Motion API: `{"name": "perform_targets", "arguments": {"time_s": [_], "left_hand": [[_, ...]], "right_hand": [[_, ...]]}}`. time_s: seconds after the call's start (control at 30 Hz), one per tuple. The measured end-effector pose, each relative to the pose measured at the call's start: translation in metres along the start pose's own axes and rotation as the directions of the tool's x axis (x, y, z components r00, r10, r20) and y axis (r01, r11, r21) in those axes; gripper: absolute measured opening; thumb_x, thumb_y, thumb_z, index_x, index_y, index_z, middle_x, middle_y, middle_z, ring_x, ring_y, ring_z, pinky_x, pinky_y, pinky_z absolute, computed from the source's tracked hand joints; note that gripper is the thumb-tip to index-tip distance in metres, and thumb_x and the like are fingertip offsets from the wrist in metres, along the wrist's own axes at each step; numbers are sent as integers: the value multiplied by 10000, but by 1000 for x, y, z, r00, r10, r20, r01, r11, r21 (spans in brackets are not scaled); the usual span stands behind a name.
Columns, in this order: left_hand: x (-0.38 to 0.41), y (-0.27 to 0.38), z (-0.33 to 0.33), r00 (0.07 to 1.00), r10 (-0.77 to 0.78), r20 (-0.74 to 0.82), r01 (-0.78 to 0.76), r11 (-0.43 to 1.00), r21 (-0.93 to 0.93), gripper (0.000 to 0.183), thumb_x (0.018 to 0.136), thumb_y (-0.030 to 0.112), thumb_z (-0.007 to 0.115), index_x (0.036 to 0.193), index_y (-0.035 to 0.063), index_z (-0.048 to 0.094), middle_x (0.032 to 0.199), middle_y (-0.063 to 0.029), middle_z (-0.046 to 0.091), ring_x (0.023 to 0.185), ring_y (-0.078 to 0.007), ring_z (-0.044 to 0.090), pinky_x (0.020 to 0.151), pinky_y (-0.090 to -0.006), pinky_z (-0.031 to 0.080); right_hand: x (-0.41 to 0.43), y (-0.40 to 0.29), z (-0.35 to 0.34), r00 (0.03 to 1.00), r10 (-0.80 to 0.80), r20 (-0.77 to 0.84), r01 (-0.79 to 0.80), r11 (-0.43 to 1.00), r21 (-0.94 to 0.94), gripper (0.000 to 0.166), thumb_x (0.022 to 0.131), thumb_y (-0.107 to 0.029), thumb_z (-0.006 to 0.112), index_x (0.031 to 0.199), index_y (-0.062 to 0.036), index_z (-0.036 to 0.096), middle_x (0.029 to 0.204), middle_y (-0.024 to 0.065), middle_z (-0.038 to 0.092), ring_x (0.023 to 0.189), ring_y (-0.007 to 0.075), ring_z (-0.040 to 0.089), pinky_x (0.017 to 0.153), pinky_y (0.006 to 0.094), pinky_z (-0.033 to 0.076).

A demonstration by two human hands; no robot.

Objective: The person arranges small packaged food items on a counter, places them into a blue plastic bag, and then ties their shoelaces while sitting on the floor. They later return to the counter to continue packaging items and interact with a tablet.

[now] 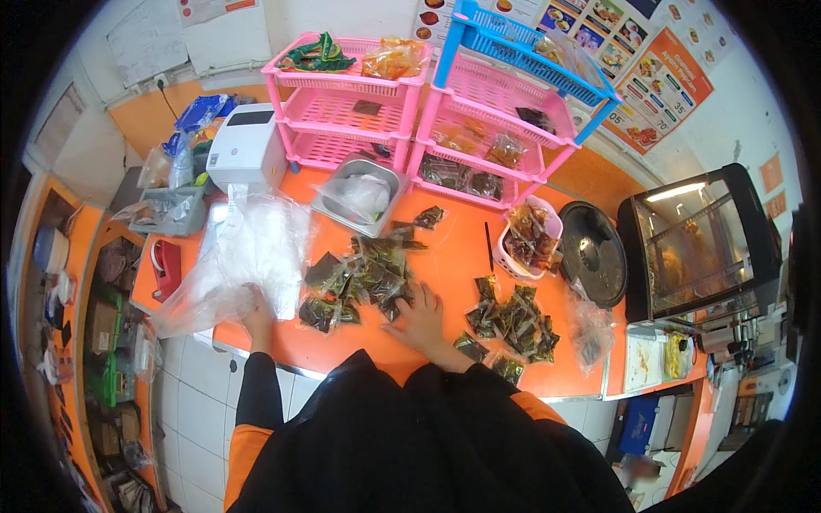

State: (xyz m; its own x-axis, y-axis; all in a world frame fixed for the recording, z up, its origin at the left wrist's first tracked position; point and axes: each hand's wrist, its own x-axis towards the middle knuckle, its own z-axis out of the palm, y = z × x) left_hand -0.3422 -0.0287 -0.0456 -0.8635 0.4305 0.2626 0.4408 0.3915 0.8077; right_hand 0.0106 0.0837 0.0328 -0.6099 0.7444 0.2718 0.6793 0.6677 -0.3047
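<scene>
My left hand (258, 320) is at a clear plastic bag (211, 304) near the front edge of the orange table (308, 351). The film covers its fingers, so their grip is hidden. A stack of white plastic sheets or bags (272, 237) lies just beyond it. With fingers spread, my right hand (420, 324) touches the near right side of a pile of small clear sachets with dark green contents (359, 276). To the right of that hand lies a second heap of similar sachets (519, 324).
Behind stand a white label printer (247, 151), a metal pan (378, 221) holding a plastic bag, and pink racks (346, 80). At right are a basket of reddish-brown packets (529, 240), a dark round lid (593, 256) and a glass display warmer (696, 247). A red tape dispenser (167, 269) sits left.
</scene>
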Motion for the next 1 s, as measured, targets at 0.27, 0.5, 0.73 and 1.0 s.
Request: {"name": "perform_targets", "arguments": {"time_s": [0.27, 0.5, 0.73, 1.0], "left_hand": [[1, 0, 2, 997, -24, 73, 25, 1000, -11, 370, 935, 275, 498, 1116, -45, 547, 1131, -190, 582, 1054, -290, 543, 928, -381, 389], [-2, -6, -1, 997, 23, 80, -19, 999, -51, 381, 942, 266, 480, 1142, -54, 530, 1140, -204, 572, 1078, -305, 529, 943, -386, 379], [3, -4, 2, 998, 42, 49, -43, 998, 36, 393, 940, 279, 480, 1146, -52, 533, 1154, -196, 571, 1096, -310, 521, 957, -393, 370], [-1, -5, -2, 996, -21, 90, 21, 1000, 4, 481, 952, 363, 430, 1192, -44, 520, 1228, -203, 539, 1146, -320, 498, 987, -389, 353]], "right_hand": [[-48, 50, -15, 986, 48, 159, -22, 986, -164, 509, 724, -563, 626, 995, -132, 621, 1264, 159, 433, 1259, 393, 309, 951, 729, 104], [-18, 25, -123, 915, 50, 400, 54, 968, -245, 551, 745, -499, 640, 1136, -119, 560, 1302, 164, 439, 1216, 350, 394, 930, 691, 213], [54, -25, -21, 971, -99, 219, 97, 995, 20, 636, 715, -353, 720, 1242, -86, 484, 1237, 152, 511, 1135, 328, 476, 902, 449, 432], [47, 9, 27, 978, 46, 203, -164, 773, 612, 461, 811, -138, 629, 1236, -51, 473, 1008, 158, 595, 896, 322, 580, 811, 397, 467]]}}
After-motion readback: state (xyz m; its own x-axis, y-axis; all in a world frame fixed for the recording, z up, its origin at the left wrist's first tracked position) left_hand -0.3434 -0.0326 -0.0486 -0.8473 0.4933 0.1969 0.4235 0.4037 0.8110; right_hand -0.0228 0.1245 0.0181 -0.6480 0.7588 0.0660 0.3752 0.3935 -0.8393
